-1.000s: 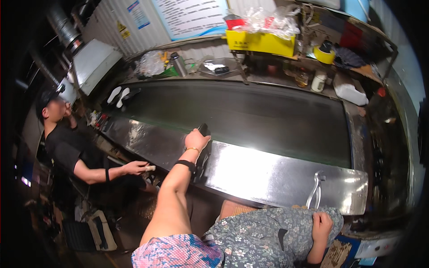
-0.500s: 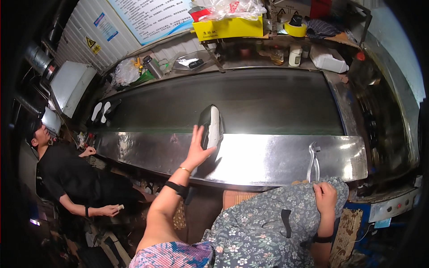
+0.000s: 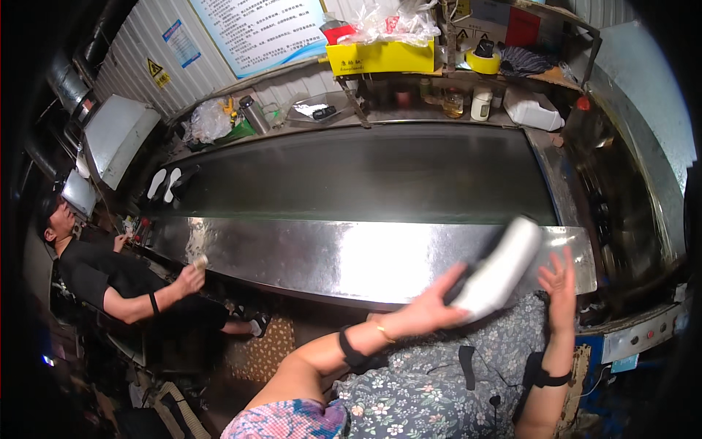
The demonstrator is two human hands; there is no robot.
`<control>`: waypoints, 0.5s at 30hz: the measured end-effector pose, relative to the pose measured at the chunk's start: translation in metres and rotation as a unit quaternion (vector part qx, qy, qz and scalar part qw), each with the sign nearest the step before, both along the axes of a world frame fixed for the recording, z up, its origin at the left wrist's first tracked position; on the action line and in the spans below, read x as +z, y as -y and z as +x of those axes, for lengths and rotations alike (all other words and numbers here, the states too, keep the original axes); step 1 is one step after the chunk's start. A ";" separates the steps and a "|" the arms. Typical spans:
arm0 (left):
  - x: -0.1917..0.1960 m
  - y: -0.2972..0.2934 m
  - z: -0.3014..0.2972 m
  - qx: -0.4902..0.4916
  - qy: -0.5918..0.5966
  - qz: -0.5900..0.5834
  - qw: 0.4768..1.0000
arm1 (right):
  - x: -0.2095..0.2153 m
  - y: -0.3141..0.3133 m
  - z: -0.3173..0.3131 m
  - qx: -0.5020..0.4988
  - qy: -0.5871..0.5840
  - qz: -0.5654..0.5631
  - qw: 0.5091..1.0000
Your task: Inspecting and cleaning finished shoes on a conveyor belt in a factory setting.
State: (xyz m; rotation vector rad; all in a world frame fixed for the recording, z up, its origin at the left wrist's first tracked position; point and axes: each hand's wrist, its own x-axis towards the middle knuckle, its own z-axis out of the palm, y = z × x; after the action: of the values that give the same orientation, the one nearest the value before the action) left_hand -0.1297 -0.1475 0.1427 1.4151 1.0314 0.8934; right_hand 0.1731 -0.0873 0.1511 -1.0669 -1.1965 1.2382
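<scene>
My left hand (image 3: 436,301) is closed round one end of a dark shoe (image 3: 504,271), blurred by motion, with its white underside facing up. The shoe is held tilted above the right part of the shiny metal ledge (image 3: 307,256), over my flowered apron (image 3: 431,373). Just right of the shoe my right hand (image 3: 559,285) is raised, fingers spread and holding nothing. It is close to the shoe but apart from it. The pliers seen earlier on the ledge do not show now; the shoe covers that spot.
Beyond the ledge runs a wide dark belt (image 3: 351,175). Dark shoes with white undersides (image 3: 172,185) lie at its far left. A shelf behind holds a yellow box (image 3: 384,60), a steel flask (image 3: 254,115) and a white jar (image 3: 481,104). On the left sits a co-worker (image 3: 139,278).
My left hand has taken the shoe off the belt's near edge and carried it right and nearer to me. My right hand has risen from the apron and opened. The co-worker's near hand has lifted.
</scene>
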 end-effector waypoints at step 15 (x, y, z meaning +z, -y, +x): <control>-0.025 -0.036 0.201 -0.144 0.025 0.175 0.974 | 0.046 0.084 0.050 0.011 0.173 -0.020 0.985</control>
State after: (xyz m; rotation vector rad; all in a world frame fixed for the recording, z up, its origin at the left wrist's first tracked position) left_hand 0.0711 -0.1115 0.1175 1.7750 0.6259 0.9175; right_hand 0.2233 -0.1708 0.1972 -1.3411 -1.4535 1.1261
